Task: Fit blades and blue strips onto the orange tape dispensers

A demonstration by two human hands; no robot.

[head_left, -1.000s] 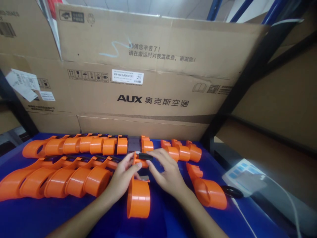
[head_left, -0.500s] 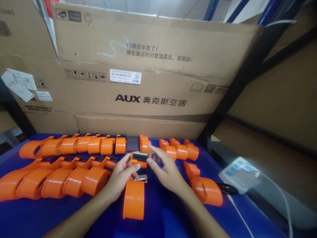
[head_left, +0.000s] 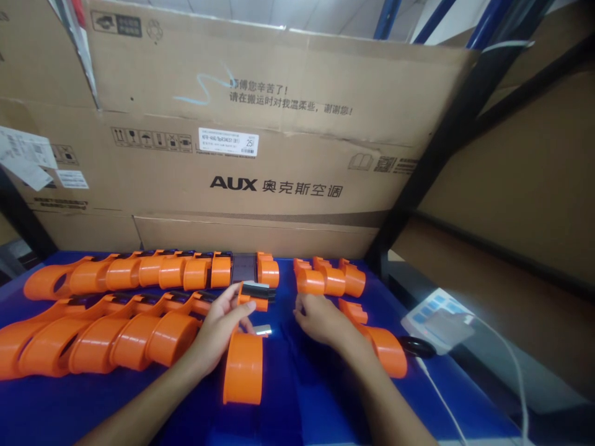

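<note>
"Orange plastic in the lower middle: where exactly is that ring piece [head_left: 244,370]?"

"Gripped by its upper end in the left hand [head_left: 222,325], long axis running up and down the frame, ring hanging lowest, black strip [head_left: 255,291] at the top."

"And the right hand [head_left: 320,319]?"

"To the right of it, apart, fingers curled. I can't tell whether they hold anything."

"What's nearest those fingers?"

"Three loose ring pieces [head_left: 333,282], right of centre, just above them in the frame; contact is unclear. The right hand is the nearer one."

"Any open room?"

"Bare blue table [head_left: 283,371] between the hands and toward the bottom centre. Behind, the cardboard [head_left: 279,229] closes off the far edge."
</note>
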